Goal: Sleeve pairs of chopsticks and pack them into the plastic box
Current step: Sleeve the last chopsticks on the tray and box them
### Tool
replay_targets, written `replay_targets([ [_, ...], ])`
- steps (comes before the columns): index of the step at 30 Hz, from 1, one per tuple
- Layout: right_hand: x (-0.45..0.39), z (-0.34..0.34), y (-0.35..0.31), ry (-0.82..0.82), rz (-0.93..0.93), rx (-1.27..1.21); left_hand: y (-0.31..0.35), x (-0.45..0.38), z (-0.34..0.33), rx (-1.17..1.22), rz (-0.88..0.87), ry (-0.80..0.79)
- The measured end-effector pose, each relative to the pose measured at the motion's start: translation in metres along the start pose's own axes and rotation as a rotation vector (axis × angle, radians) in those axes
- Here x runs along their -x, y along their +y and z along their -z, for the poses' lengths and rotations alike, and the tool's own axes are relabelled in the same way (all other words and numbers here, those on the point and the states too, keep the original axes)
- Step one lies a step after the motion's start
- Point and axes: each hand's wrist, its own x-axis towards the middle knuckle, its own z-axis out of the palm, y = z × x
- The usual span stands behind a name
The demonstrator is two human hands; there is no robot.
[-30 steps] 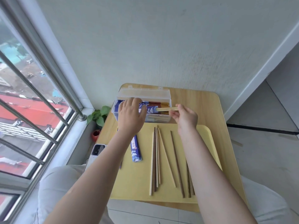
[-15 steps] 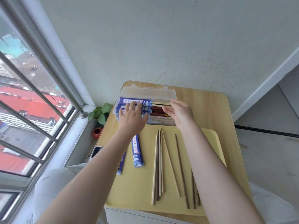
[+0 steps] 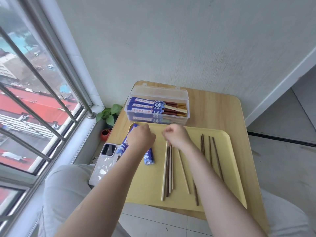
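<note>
The clear plastic box (image 3: 187,106) stands open at the back of the table, with several blue-sleeved chopstick pairs (image 3: 147,106) inside. Loose light and dark chopsticks (image 3: 168,168) lie on the yellow tray (image 3: 230,168), and more dark ones (image 3: 217,158) lie to the right. My left hand (image 3: 141,137) is curled over a blue paper sleeve (image 3: 148,157) at the tray's left edge and grips it. A second sleeve (image 3: 122,147) lies beside it. My right hand (image 3: 177,135) hovers fist-like over the top ends of the loose chopsticks, with nothing visibly in it.
A phone (image 3: 106,161) lies at the tray's left, partly off the wooden table (image 3: 213,113). A small potted plant (image 3: 109,113) stands on the floor by the barred window (image 3: 51,93). The wall is just behind the box. My knees are under the table's near edge.
Both hands have pulled back from the box to the tray. The pair the right hand was putting in now lies in the box. The left hand has come down onto a sleeve.
</note>
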Motion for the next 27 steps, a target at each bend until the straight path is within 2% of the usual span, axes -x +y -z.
replay_targets([
  [4, 0.018, -0.043, 0.013, -0.120, -0.020, 0.302, -0.016, 0.020, -0.018, 0.003, -0.007, -0.052],
  [11, 0.039, -0.075, 0.014, -0.052, -0.046, 0.451, -0.038, 0.037, -0.037, 0.070, -0.076, -0.152],
  [18, 0.045, -0.081, 0.015, -0.040, -0.102, 0.414, -0.045, 0.039, -0.037, 0.202, -0.051, -0.095],
  [27, 0.036, -0.078, 0.017, -0.081, -0.185, 0.254, -0.046, 0.039, -0.040, 0.250, -0.041, -0.131],
])
